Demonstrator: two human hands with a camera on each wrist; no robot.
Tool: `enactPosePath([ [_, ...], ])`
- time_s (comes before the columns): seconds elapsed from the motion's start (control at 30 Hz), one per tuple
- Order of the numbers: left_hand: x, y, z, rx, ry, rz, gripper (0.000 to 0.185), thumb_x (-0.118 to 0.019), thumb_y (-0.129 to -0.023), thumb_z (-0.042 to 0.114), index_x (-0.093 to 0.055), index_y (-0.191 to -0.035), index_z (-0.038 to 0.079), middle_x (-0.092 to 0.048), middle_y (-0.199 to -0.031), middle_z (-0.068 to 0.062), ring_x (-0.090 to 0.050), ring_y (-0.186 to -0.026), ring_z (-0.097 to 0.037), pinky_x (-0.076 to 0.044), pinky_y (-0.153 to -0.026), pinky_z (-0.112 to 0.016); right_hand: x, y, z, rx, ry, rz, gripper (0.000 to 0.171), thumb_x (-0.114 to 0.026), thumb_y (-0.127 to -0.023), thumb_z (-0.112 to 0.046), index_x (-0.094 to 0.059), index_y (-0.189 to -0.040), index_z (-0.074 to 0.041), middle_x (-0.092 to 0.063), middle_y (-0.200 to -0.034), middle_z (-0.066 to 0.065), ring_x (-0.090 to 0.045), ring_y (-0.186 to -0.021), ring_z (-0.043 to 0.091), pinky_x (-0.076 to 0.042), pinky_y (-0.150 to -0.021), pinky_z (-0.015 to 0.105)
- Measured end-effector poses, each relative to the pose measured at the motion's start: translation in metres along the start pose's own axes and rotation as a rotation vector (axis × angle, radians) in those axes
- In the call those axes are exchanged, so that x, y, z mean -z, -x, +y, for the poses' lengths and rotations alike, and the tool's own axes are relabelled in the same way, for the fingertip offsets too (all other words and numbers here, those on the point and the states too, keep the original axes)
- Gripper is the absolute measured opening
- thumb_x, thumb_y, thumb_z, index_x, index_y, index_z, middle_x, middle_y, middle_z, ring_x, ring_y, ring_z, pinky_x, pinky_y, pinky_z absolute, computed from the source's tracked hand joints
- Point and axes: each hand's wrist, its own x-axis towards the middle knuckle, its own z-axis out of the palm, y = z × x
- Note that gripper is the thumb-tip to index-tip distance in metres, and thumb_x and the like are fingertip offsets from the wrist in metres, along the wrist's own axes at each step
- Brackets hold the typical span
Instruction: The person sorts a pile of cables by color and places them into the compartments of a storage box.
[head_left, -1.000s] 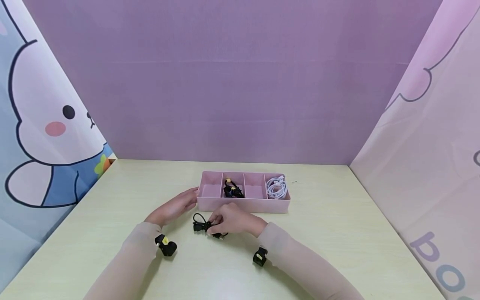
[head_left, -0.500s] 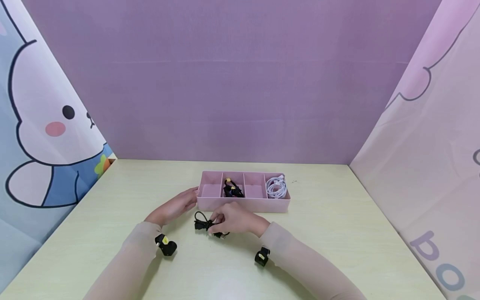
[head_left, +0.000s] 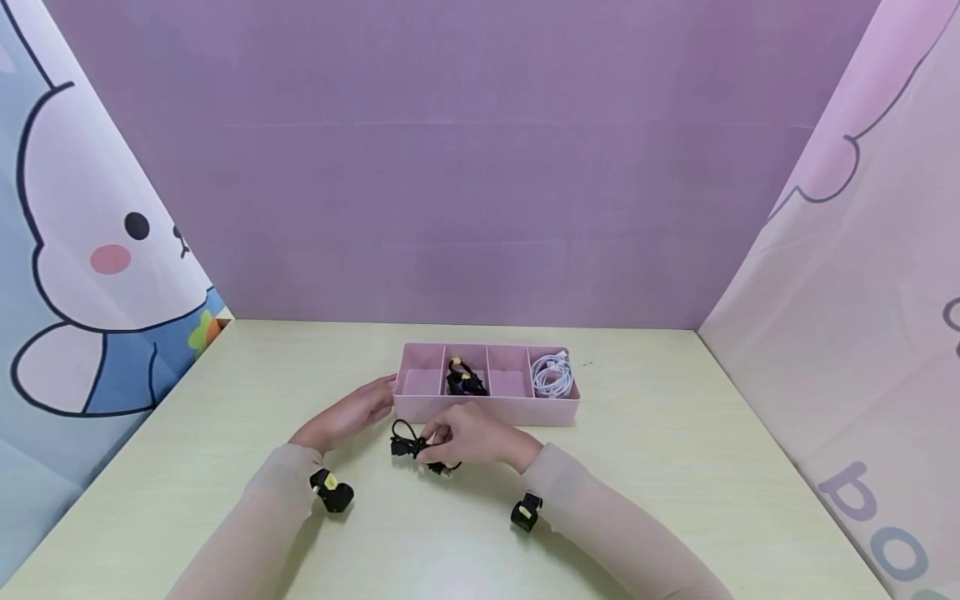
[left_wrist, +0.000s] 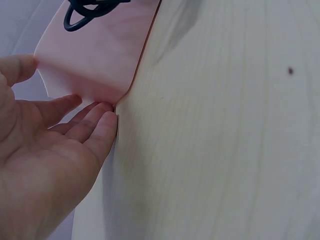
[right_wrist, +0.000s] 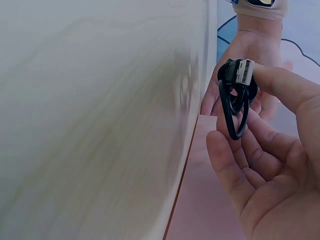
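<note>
My right hand [head_left: 472,435] pinches a bundled black USB cable [head_left: 403,447] between thumb and fingers, just in front of a pink divided box [head_left: 525,412]. In the right wrist view the cable's metal USB plug [right_wrist: 244,72] points out near the thumb, with a loop hanging below. My left hand [head_left: 352,414] touches the left end of the box with fingers extended. The left wrist view shows its fingertips [left_wrist: 106,120] against the end wall and the thumb at the rim. Inside the box, a black cable bundle [head_left: 467,380] occupies the second compartment from the left.
A coiled white cable [head_left: 552,375] lies in the box's rightmost compartment. The box stands on a pale wooden table [head_left: 645,467]. A purple backdrop [head_left: 465,167] rises behind the table, with printed cloth panels [head_left: 847,317] at both sides.
My right hand has shifted slightly to the right and up with the black USB cable in its grip. The left hand and the box have stayed put.
</note>
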Motion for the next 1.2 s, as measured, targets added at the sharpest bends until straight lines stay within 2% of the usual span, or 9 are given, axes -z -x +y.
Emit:
enactPosePath([
  [0.33, -0.001, -0.002, 0.0, -0.002, 0.0, 0.004, 0.059, -0.025, -0.112, 0.035, -0.017, -0.159, 0.0, -0.023, -0.162, -0.019, -0.022, -0.149, -0.034, -0.02, -0.122, -0.045, 0.01, 0.003, -0.002, -0.022, -0.073, 0.007, 0.035, -0.081, -0.087, -0.032, -0.074, -0.111, -0.008, -0.067, -0.083, -0.014, -0.064, -0.072, 0.003, -0.055, -0.065, 0.02],
  [0.7, -0.001, 0.0, 0.0, 0.017, -0.001, 0.026, 0.061, -0.027, -0.112, 0.038, -0.018, -0.159, 0.0, -0.027, -0.161, -0.018, -0.024, -0.148, -0.033, -0.022, -0.122, -0.043, 0.016, 0.005, -0.003, -0.013, -0.087, 0.029, 0.033, -0.081, -0.087, -0.032, -0.073, -0.109, -0.009, -0.068, -0.082, -0.014, -0.064, -0.072, 0.002, -0.055, -0.067, 0.02],
  [1.2, -0.002, 0.0, 0.001, 0.036, 0.002, 0.041, 0.062, -0.027, -0.112, 0.037, -0.013, -0.159, 0.0, -0.02, -0.163, -0.021, -0.021, -0.149, -0.035, -0.021, -0.122, -0.043, 0.028, 0.006, -0.006, -0.004, -0.091, 0.1, 0.029, -0.08, -0.087, -0.032, -0.074, -0.107, -0.012, -0.069, -0.085, -0.013, -0.065, -0.077, 0.004, -0.057, -0.07, 0.021],
])
